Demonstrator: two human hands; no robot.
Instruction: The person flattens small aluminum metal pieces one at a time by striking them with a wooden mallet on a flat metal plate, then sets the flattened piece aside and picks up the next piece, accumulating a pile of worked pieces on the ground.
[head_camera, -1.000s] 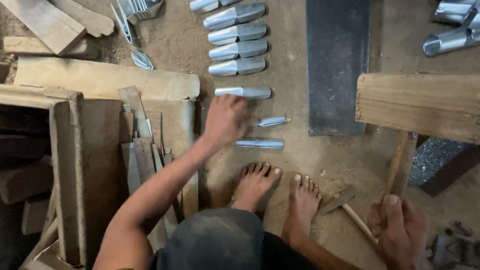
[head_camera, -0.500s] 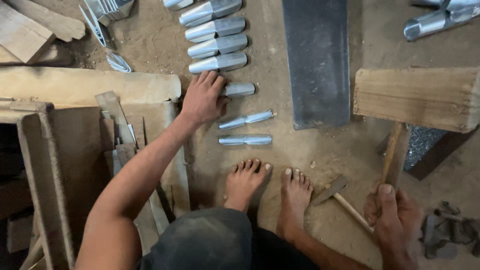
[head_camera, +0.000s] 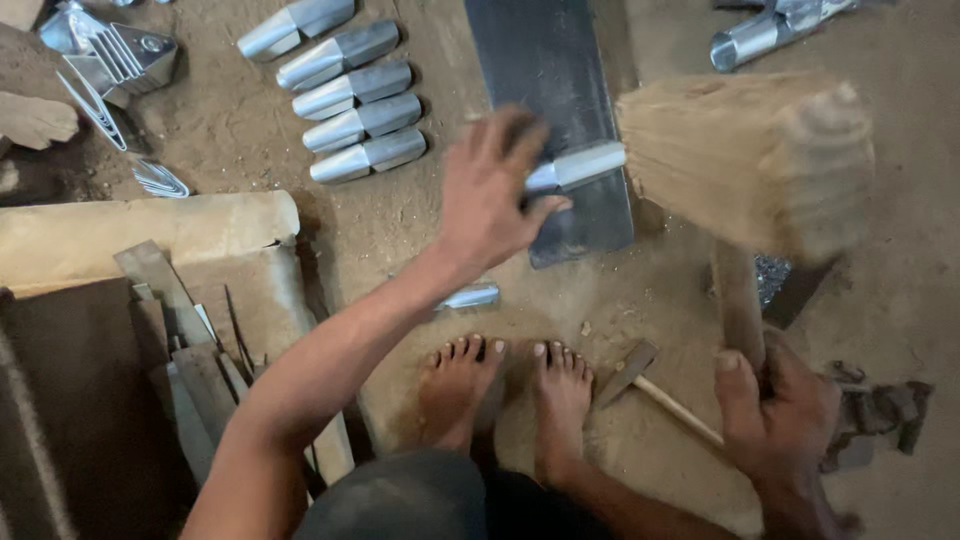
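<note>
Left hand: left hand w/ fingers curled round one end of a small tapered silver sheet-metal tube; thumb under, tube sticks out to the right.
Tube position: over the dark flat rectangular metal plate on the dirt floor; tip just beside the mallet head. Contact w/ plate: can't tell.
Tube look: shiny, seamed, narrower toward the hand; part blurred.
Right hand: right hand closed tight on the handle of a big pale wooden mallet; head up near the tube, blurred.
Count, finished tubes: 5 in a neat row top left, side by side, touching or nearly so.
Count, loose tubes: 1 more on the floor by the left wrist, partly hidden.
Count, feet: 2 bare feet, toes toward the plate.
Small hammer: 1 metal-headed, thin wooden handle, lying just right of the feet.
Containers: none seen holding parts; flat cut metal strips leaning vs. a tan block at left.
</note>
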